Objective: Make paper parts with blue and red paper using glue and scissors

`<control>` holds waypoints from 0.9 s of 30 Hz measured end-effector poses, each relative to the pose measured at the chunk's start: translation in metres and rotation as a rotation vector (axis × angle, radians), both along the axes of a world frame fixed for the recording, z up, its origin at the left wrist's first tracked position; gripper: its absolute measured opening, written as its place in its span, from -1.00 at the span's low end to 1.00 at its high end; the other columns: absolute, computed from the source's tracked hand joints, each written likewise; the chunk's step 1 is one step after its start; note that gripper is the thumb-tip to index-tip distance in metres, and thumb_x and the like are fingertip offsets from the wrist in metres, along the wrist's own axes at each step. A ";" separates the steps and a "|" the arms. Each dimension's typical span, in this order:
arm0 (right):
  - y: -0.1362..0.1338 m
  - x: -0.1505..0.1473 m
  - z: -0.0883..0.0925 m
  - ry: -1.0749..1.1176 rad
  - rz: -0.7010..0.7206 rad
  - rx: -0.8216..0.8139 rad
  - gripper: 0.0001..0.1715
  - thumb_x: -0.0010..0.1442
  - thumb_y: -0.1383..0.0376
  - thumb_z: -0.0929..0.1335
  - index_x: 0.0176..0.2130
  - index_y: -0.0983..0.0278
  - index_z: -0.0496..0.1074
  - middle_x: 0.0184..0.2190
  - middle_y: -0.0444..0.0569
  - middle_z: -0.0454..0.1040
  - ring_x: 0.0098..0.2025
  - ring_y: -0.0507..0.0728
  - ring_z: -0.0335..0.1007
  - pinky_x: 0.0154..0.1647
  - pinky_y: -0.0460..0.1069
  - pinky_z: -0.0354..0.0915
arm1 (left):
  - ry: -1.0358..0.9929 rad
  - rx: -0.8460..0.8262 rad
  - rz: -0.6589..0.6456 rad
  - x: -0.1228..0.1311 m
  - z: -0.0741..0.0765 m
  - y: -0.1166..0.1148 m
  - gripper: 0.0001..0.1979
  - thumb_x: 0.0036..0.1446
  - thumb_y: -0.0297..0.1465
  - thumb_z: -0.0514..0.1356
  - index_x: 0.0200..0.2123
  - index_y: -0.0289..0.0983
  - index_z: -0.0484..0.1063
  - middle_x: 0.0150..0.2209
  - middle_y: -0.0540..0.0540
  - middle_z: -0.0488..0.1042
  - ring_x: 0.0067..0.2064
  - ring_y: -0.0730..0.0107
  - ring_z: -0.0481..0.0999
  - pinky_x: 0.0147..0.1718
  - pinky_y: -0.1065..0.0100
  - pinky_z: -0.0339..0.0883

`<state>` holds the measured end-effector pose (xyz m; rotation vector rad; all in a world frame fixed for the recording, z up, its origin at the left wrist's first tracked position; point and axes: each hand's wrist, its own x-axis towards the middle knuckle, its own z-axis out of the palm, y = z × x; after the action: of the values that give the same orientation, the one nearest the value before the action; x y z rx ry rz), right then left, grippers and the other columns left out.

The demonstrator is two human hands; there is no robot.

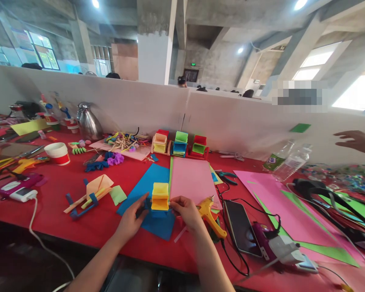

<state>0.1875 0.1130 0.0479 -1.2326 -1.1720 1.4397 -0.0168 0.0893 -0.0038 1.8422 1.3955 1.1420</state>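
A small folded-paper model (160, 198), yellow with a blue base, stands over a blue paper sheet (154, 178) in front of me. On its left side are the curved fingers of my left hand (134, 215), closed at the blue edge. My right hand (185, 209) pinches its right edge between thumb and fingers. Close by my right wrist lies a yellow hot glue gun (209, 215). Pink paper sheets (191, 176) lie just behind my right hand. Left of my left hand is a loose frame of blue and peach paper strips (86, 200).
Three similar paper models (180, 144) stand along the white partition (124, 105). A phone (241, 227), a power strip (276, 243) and cables lie at right. Further left are a paper cup (57, 153) and a steel jug (89, 121). Another person's hand (357, 140) reaches in at right.
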 end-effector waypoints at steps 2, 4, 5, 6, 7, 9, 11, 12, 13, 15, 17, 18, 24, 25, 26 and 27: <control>0.000 -0.002 0.000 0.013 0.013 0.002 -0.66 -0.26 0.14 0.46 -0.51 0.33 0.39 -0.63 -0.15 0.41 -0.61 -0.05 0.21 -0.57 -0.12 0.10 | -0.043 -0.012 -0.006 -0.001 -0.001 0.000 -0.50 0.14 -0.27 0.03 0.15 -0.24 0.13 -0.29 -0.09 0.42 -0.29 0.32 0.44 -0.23 0.26 0.34; 0.000 -0.004 0.001 0.025 0.025 0.004 -0.64 -0.26 0.12 0.46 -0.51 0.32 0.38 -0.64 -0.17 0.40 -0.62 -0.06 0.19 -0.58 -0.12 0.09 | -0.101 -0.008 -0.013 -0.001 0.000 0.001 -0.50 0.13 -0.25 0.04 0.14 -0.24 0.15 -0.21 -0.12 0.44 -0.21 0.29 0.45 -0.17 0.24 0.33; 0.000 -0.005 0.001 0.028 0.032 0.005 -0.62 -0.27 0.11 0.46 -0.51 0.32 0.38 -0.64 -0.16 0.41 -0.62 -0.07 0.19 -0.58 -0.12 0.09 | -0.126 0.000 -0.007 -0.001 0.001 0.001 -0.51 0.12 -0.23 0.04 0.12 -0.24 0.19 -0.15 -0.14 0.45 -0.15 0.27 0.45 -0.14 0.24 0.32; -0.001 -0.006 0.001 0.028 0.038 0.004 -0.61 -0.27 0.10 0.46 -0.51 0.32 0.38 -0.63 -0.16 0.41 -0.62 -0.06 0.20 -0.57 -0.12 0.10 | -0.144 0.009 0.008 -0.002 0.002 0.002 -0.54 0.12 -0.22 0.04 0.09 -0.23 0.24 -0.10 -0.14 0.44 -0.10 0.25 0.44 -0.11 0.24 0.31; -0.001 -0.007 0.001 0.024 0.045 0.003 -0.60 -0.28 0.09 0.46 -0.51 0.32 0.38 -0.62 -0.14 0.43 -0.61 -0.06 0.21 -0.57 -0.12 0.11 | -0.155 0.014 0.029 -0.002 0.004 0.002 -0.56 0.12 -0.21 0.04 0.05 -0.23 0.30 -0.07 -0.14 0.44 -0.06 0.24 0.42 -0.09 0.25 0.30; 0.000 -0.008 0.001 0.007 0.058 0.002 -0.58 -0.27 0.06 0.46 -0.49 0.32 0.38 -0.59 -0.12 0.45 -0.59 -0.05 0.24 -0.55 -0.12 0.13 | -0.170 0.000 0.071 -0.002 0.008 0.004 -0.59 0.12 -0.19 0.04 -0.02 -0.23 0.37 -0.06 -0.12 0.45 -0.05 0.22 0.42 -0.07 0.25 0.29; 0.000 -0.007 -0.001 -0.019 0.073 0.004 -0.55 -0.24 0.02 0.43 -0.45 0.33 0.40 -0.55 -0.09 0.47 -0.58 -0.04 0.27 -0.54 -0.12 0.16 | -0.205 -0.039 0.095 -0.002 0.011 0.005 -0.58 0.12 -0.17 0.04 -0.04 -0.25 0.40 -0.10 -0.12 0.49 -0.06 0.21 0.44 -0.08 0.24 0.30; 0.001 -0.005 -0.002 -0.043 0.080 0.011 -0.54 -0.20 0.00 0.40 -0.43 0.33 0.41 -0.53 -0.07 0.48 -0.57 -0.03 0.28 -0.53 -0.11 0.18 | -0.231 -0.059 0.106 -0.003 0.013 0.006 -0.57 0.11 -0.17 0.04 -0.04 -0.27 0.40 -0.11 -0.12 0.50 -0.07 0.20 0.45 -0.08 0.23 0.30; 0.002 -0.004 -0.003 -0.076 0.082 0.025 -0.53 -0.15 -0.01 0.37 -0.40 0.33 0.42 -0.50 -0.05 0.49 -0.56 -0.01 0.30 -0.51 -0.10 0.19 | -0.258 -0.076 0.115 -0.003 0.013 0.008 -0.57 0.11 -0.16 0.04 -0.04 -0.28 0.40 -0.12 -0.12 0.51 -0.07 0.19 0.45 -0.07 0.22 0.30; 0.003 0.001 -0.007 -0.162 0.072 0.071 -0.52 -0.05 -0.01 0.30 -0.32 0.33 0.43 -0.44 -0.02 0.50 -0.51 0.02 0.34 -0.48 -0.07 0.22 | -0.302 -0.096 0.133 -0.004 0.013 0.010 -0.56 0.10 -0.15 0.05 -0.04 -0.28 0.40 -0.14 -0.12 0.52 -0.08 0.18 0.46 -0.08 0.20 0.31; 0.003 0.005 -0.010 -0.262 0.053 0.129 -0.58 -0.01 0.06 0.29 -0.28 0.31 0.44 -0.38 -0.02 0.50 -0.44 0.05 0.36 -0.42 -0.06 0.23 | -0.323 -0.096 0.145 -0.006 0.011 0.013 -0.56 0.08 -0.15 0.07 -0.05 -0.27 0.41 -0.15 -0.11 0.53 -0.10 0.18 0.47 -0.10 0.20 0.32; 0.002 0.005 -0.012 -0.329 0.052 0.158 -0.64 -0.02 0.12 0.31 -0.28 0.30 0.45 -0.36 -0.03 0.50 -0.40 0.07 0.36 -0.40 -0.06 0.22 | -0.327 -0.090 0.150 -0.006 0.010 0.014 -0.57 0.08 -0.15 0.07 -0.06 -0.26 0.42 -0.16 -0.11 0.53 -0.10 0.17 0.48 -0.10 0.20 0.33; -0.004 -0.003 -0.014 -0.778 0.094 0.279 -0.75 -0.17 0.42 0.38 -0.37 0.26 0.48 -0.37 -0.06 0.44 -0.33 0.11 0.31 -0.34 -0.07 0.10 | -0.347 -0.076 0.155 -0.008 0.002 0.015 -0.57 0.06 -0.14 0.09 -0.10 -0.27 0.44 -0.19 -0.12 0.54 -0.13 0.17 0.49 -0.14 0.22 0.35; -0.005 -0.005 -0.014 -0.812 0.091 0.291 -0.77 -0.15 0.43 0.36 -0.37 0.27 0.47 -0.36 -0.04 0.43 -0.32 0.12 0.31 -0.34 -0.07 0.09 | -0.358 -0.078 0.153 -0.008 0.001 0.015 -0.57 0.05 -0.14 0.10 -0.10 -0.27 0.44 -0.20 -0.11 0.54 -0.13 0.18 0.49 -0.14 0.24 0.36; -0.006 -0.006 -0.014 -0.841 0.089 0.303 -0.77 -0.13 0.43 0.35 -0.36 0.27 0.47 -0.35 -0.03 0.42 -0.30 0.12 0.31 -0.34 -0.07 0.08 | -0.373 -0.083 0.148 -0.008 0.001 0.015 -0.58 0.05 -0.14 0.11 -0.11 -0.27 0.45 -0.21 -0.11 0.55 -0.15 0.19 0.50 -0.16 0.25 0.36; -0.007 -0.007 -0.014 -0.860 0.090 0.314 -0.76 -0.12 0.44 0.35 -0.35 0.27 0.47 -0.34 -0.02 0.42 -0.29 0.12 0.31 -0.33 -0.07 0.08 | -0.388 -0.091 0.143 -0.008 0.001 0.015 -0.58 0.05 -0.14 0.11 -0.11 -0.27 0.45 -0.22 -0.11 0.55 -0.17 0.19 0.51 -0.18 0.26 0.37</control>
<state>0.1804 0.1056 0.0341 -1.6292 -1.9489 0.7111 -0.0246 0.1043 -0.0032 1.3823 1.3394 1.3953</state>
